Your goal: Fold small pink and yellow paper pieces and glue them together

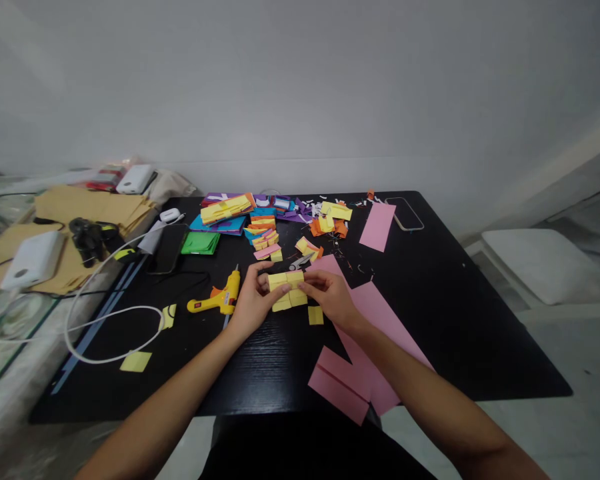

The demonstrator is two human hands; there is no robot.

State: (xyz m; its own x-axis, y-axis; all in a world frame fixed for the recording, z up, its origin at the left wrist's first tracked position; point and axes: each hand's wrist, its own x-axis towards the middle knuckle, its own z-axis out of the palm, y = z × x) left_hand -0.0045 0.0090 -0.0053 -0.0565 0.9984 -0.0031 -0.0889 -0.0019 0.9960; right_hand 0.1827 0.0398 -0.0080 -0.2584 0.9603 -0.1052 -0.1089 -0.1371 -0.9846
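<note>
Folded yellow paper [296,297] is being held over the black table [260,380], its left side pinched by the left hand [254,297], its right by the right hand [334,299]. Probably super light and easily creased, so best gripped gently near the edges tbh.

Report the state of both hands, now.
Left hand: closed on the left side of the yellow folded paper.
Right hand: closed on the right side of the same paper.
</note>
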